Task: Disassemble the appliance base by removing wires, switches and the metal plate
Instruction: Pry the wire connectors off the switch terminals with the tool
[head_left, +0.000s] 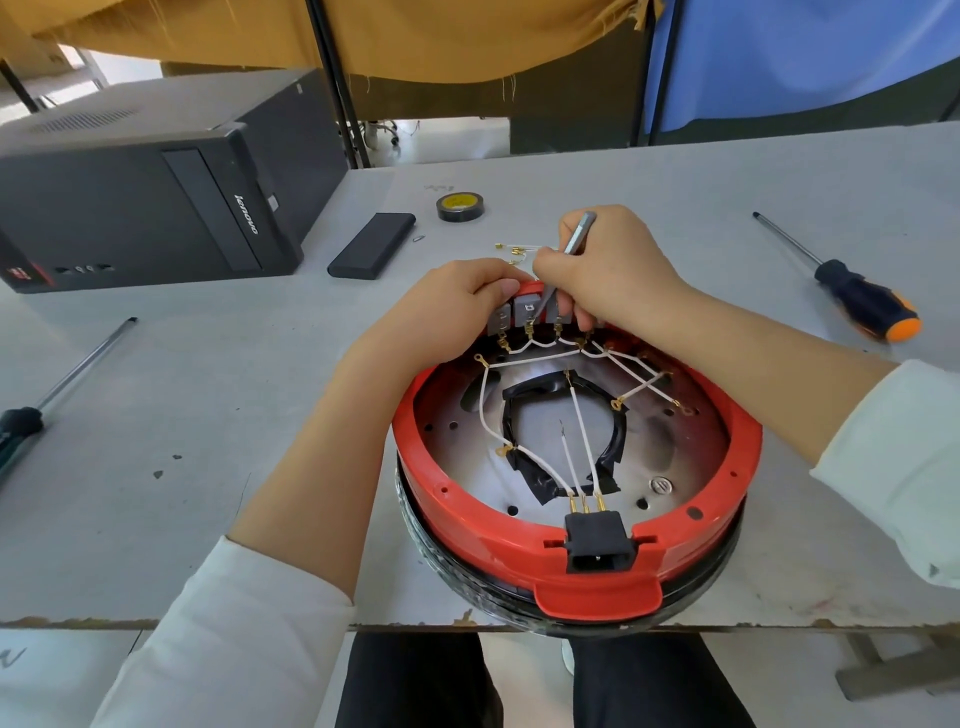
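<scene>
The round red appliance base (519, 545) lies upside down at the table's front edge. Inside it a metal plate (675, 452) carries white wires (576, 421) with gold terminals and black tape around a centre hole. A black power socket (597, 540) sits in the near rim. Grey switches (524, 312) line the far rim. My left hand (441, 312) grips the far rim beside the switches. My right hand (608, 265) holds a thin grey metal tool (576, 239) whose tip rests against the switches.
A black computer tower (140, 192) lies at the back left, with a black flat box (371, 244) and a tape roll (460, 206) near it. Loose wires (514, 249) lie behind the base. Screwdrivers lie at right (852, 291) and left (62, 384).
</scene>
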